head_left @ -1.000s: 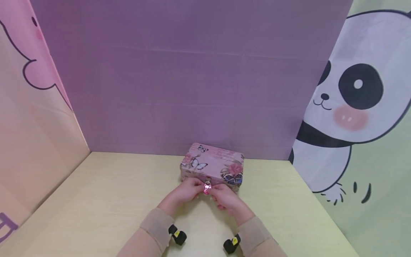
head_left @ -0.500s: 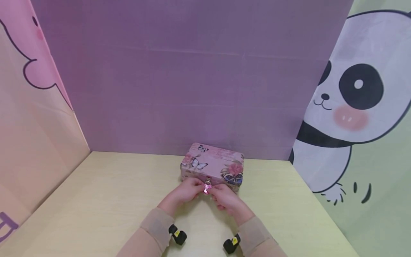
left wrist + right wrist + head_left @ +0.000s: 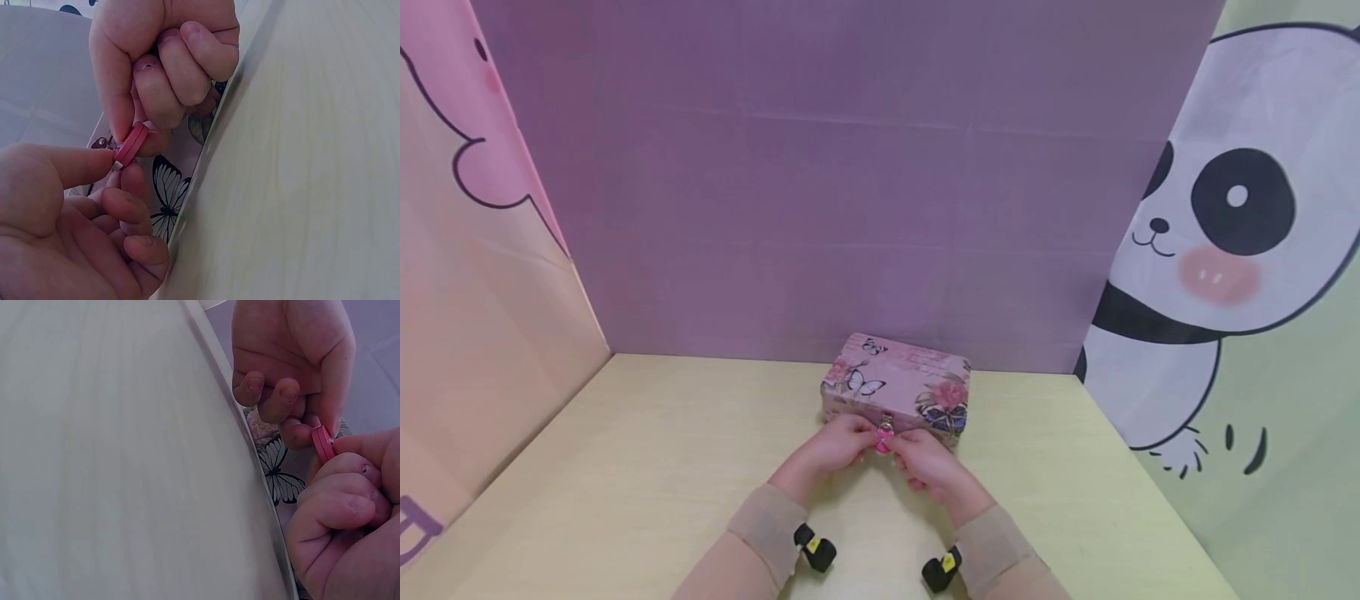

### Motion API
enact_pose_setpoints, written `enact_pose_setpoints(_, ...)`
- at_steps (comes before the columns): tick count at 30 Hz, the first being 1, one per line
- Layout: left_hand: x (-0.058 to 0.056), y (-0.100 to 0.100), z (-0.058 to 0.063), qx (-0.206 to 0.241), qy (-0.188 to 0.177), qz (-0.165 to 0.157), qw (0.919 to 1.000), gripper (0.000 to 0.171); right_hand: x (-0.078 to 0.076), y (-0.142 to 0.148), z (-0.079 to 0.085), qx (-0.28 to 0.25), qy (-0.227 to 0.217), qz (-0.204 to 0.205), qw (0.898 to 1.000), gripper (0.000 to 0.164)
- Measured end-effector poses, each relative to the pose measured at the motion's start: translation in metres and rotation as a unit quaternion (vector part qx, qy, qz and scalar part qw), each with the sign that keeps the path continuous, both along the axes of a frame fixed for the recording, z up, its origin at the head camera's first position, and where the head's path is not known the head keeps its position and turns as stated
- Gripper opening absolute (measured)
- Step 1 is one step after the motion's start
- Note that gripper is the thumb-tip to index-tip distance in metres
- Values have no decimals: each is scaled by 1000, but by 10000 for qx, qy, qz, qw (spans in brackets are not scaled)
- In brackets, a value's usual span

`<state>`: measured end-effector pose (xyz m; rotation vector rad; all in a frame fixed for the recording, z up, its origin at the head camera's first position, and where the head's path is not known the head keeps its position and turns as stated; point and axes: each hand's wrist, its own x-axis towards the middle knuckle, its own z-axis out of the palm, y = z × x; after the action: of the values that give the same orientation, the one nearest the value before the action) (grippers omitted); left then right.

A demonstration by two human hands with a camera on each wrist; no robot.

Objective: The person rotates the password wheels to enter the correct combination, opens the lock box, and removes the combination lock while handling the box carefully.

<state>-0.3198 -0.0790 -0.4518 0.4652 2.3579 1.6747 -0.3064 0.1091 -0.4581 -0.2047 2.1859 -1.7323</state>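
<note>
A pink box printed with butterflies and flowers stands with its lid down near the back of the table. At the metal clasp on its front hangs a small pink padlock. My left hand pinches the padlock from the left between thumb and forefinger. From the right, my right hand pinches it too, its other fingers curled inward in the left wrist view. That view shows the padlock's reddish edge between the fingertips. Fingers partly cover the padlock in both wrist views.
The pale wooden table extends on both sides of the box. A purple backdrop rises close behind it. Printed side panels, one with a panda, flank the table. Each wrist carries a small black camera.
Both hands and the box stay in place. The bright shine on the padlock's face has faded to plain pink, as if its angle shifted slightly.
</note>
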Motion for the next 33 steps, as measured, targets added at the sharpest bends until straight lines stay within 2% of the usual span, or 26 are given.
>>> enact_pose_setpoints(21, 3, -1, 2, -88, -35, 98, 9999, 15, -1, 8, 5, 58, -8, -124, 9999, 25)
enact_pose_setpoints(33, 1, -1, 2, -226, -76, 165, 9996, 15, 1, 21, 14, 331, 167, -47, 9993, 32)
